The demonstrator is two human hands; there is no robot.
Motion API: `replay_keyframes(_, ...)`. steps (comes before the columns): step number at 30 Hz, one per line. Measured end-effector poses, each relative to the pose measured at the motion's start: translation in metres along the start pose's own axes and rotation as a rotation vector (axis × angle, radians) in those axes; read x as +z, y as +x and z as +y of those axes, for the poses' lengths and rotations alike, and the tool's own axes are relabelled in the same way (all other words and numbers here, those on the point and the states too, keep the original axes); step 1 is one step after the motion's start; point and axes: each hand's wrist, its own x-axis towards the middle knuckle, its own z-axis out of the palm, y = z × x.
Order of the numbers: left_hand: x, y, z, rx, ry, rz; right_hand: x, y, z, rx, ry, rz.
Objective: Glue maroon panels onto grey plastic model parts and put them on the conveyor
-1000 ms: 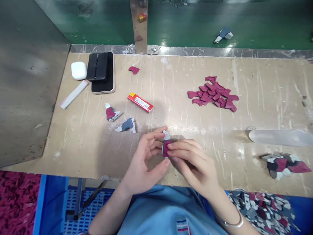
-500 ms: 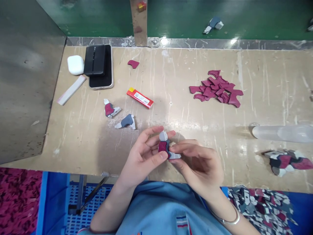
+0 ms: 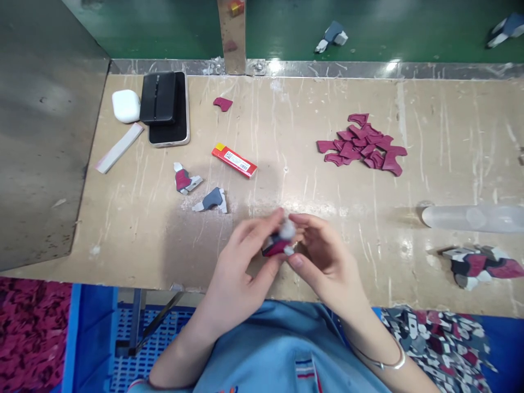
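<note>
Between both hands, over the near edge of the table, is a small grey, white and maroon plastic piece (image 3: 277, 246), partly smeared by motion. My left hand (image 3: 245, 262) pinches it from the left, thumb below and fingers above. From the right, my right hand (image 3: 327, 256) has its thumb and curled fingers closed on the piece's pale end. Left of the hands lie two similar pieces: one with a maroon panel (image 3: 183, 178), the other with a bare dark grey face (image 3: 213, 200). A heap of loose maroon panels (image 3: 362, 146) rests beyond my right hand.
A red packet (image 3: 234, 160), a phone with a black case (image 3: 159, 98) on it, and a white case (image 3: 126, 106) lie left. At right are a translucent tube (image 3: 470, 218) and a cluster of pieces (image 3: 478, 267). Grey-white pieces (image 3: 332, 37) sit on the green belt (image 3: 286, 27).
The held piece has been turned over in my fingers, and my left hand has rolled palm-down. On the green belt, the grey-white pieces have shifted left.
</note>
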Motion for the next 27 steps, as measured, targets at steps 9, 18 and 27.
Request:
replay_keyframes(9, 0.012, 0.001, 0.0, -0.025, -0.282, 0.209, -0.001, 0.01, -0.007, 0.039, 0.105, 0.004)
replay_keyframes(18, 0.013, 0.003, 0.002, -0.084, -0.418, 0.183, 0.002, 0.008, -0.013, -0.097, -0.054, 0.051)
replay_keyframes(27, 0.026, -0.003, -0.004, 0.08, -0.339, 0.334, 0.008, 0.005, -0.014, -0.166, -0.003, 0.067)
